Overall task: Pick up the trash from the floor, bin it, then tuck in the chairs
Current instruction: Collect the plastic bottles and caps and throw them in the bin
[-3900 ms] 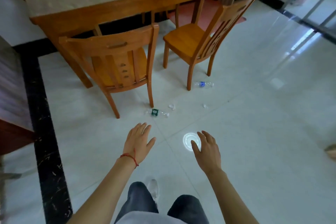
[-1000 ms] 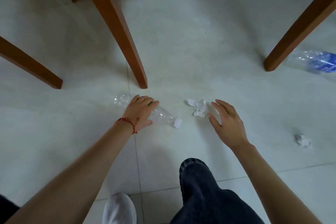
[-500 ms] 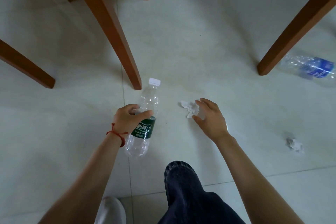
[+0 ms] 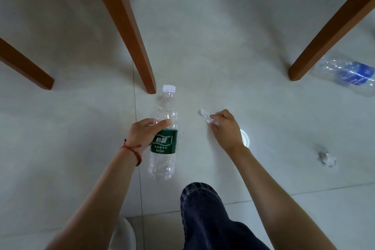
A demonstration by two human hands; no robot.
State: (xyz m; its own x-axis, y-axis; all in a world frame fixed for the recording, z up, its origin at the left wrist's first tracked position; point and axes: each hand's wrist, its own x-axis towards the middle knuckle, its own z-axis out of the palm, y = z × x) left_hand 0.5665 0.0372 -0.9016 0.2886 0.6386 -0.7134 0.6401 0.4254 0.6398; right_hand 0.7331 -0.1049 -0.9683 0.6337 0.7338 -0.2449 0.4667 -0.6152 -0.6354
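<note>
Beside the left hand [image 4: 142,136] clamped on the green-label bottle [image 4: 164,138], right hand [image 4: 227,130] pinches the tissue wad [image 4: 207,117]; should bunch it fully before lifting.

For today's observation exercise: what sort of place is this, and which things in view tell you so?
Probably an indoor dining area: slanted wooden chair legs stand on pale floor tiles, with litter such as a blue-labelled bottle lying around.

Clear plastic bottle w/ white cap [image 4: 164,134]: green label reads "怡寶" in white; smaller lines below illegible. Crushed clear bottle w/ blue label [image 4: 348,75]: white print too blurred to read.
</note>
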